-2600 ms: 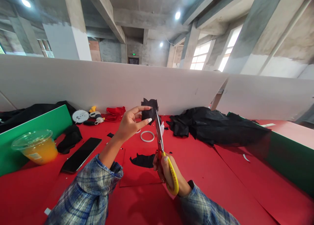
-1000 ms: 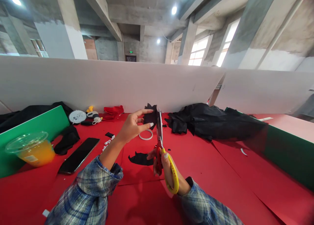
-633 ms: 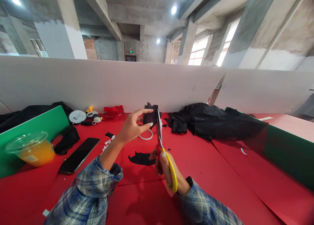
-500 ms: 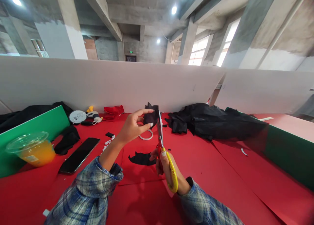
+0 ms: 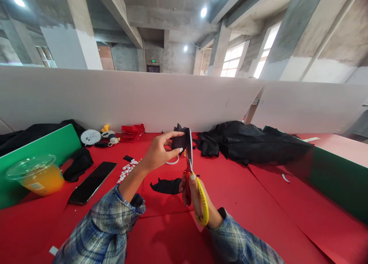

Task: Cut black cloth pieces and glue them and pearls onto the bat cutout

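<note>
My left hand (image 5: pixel 163 149) pinches a small piece of black fabric (image 5: pixel 178 142) with a jagged upper edge, held up above the table. In my right hand (image 5: pixel 195 193) is a pair of scissors (image 5: pixel 203 202) with yellow and red handles, blades pointing up. The blades stand at the fabric's right edge and look nearly closed; whether cloth lies between them I cannot tell. Below, a ragged black strip of fabric (image 5: pixel 166 186) lies on the red surface, its right end by my right fingers. Behind my left hand, a white ring (image 5: pixel 172 162) is partly hidden.
White beads (image 5: pixel 126 171), a phone (image 5: pixel 93 182) and a plastic cup of orange drink (image 5: pixel 38 177) are on the left. A large heap of black fabric (image 5: pixel 244 143) lies back right. Green panels (image 5: pixel 339 179) and a white partition (image 5: pixel 172 99) border the red table (image 5: pixel 244 218).
My left hand and the black fabric have shifted slightly right and down. The scissor blades have come closer together and tilted a little right. More of the white beads shows.
</note>
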Demonstrator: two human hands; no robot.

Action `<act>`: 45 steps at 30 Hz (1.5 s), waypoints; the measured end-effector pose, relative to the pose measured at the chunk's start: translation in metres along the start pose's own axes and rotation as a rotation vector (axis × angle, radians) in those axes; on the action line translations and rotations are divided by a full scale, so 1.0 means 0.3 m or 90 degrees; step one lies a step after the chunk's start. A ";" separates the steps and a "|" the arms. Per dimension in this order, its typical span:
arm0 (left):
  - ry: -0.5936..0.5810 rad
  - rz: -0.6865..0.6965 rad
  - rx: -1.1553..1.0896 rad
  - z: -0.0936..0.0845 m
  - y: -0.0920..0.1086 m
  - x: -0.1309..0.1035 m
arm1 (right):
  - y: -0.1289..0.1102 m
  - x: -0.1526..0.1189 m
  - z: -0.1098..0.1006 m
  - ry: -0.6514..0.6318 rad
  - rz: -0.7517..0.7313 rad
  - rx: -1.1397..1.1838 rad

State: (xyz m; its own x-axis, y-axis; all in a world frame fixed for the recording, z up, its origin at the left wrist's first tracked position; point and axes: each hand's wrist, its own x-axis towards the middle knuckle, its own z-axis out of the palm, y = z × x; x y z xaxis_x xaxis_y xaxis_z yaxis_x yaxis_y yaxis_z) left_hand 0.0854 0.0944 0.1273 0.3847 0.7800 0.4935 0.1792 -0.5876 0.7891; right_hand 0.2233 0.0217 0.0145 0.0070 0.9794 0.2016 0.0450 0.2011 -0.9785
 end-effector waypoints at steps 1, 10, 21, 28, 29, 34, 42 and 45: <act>0.002 0.000 -0.003 0.003 -0.003 0.000 | -0.003 0.000 0.001 0.002 0.004 0.004; 0.005 0.013 -0.036 0.027 -0.019 0.002 | -0.011 0.002 0.004 0.020 0.017 0.025; 0.058 -0.007 -0.022 0.028 -0.026 0.007 | -0.014 0.006 0.007 0.032 0.028 0.028; 0.070 0.005 -0.047 0.032 -0.039 0.009 | 0.018 0.014 0.006 0.029 0.057 0.048; 0.069 0.005 -0.049 0.032 -0.038 0.009 | 0.018 0.014 0.006 0.029 0.061 0.051; 0.063 0.006 -0.056 0.033 -0.030 0.007 | 0.008 0.014 0.007 0.035 0.048 0.036; 0.060 0.001 -0.051 0.030 -0.021 0.003 | 0.006 0.018 0.010 0.041 0.054 0.043; 0.063 -0.001 -0.050 0.031 -0.024 0.004 | 0.003 0.019 0.011 0.043 0.066 0.051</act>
State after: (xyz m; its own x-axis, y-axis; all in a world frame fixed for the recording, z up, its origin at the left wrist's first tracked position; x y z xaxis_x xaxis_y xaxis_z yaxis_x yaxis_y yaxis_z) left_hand 0.0930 0.0976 0.1188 0.2929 0.8006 0.5228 0.1068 -0.5708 0.8141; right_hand 0.2200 0.0276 0.0145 0.0744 0.9922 0.0996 -0.0388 0.1027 -0.9940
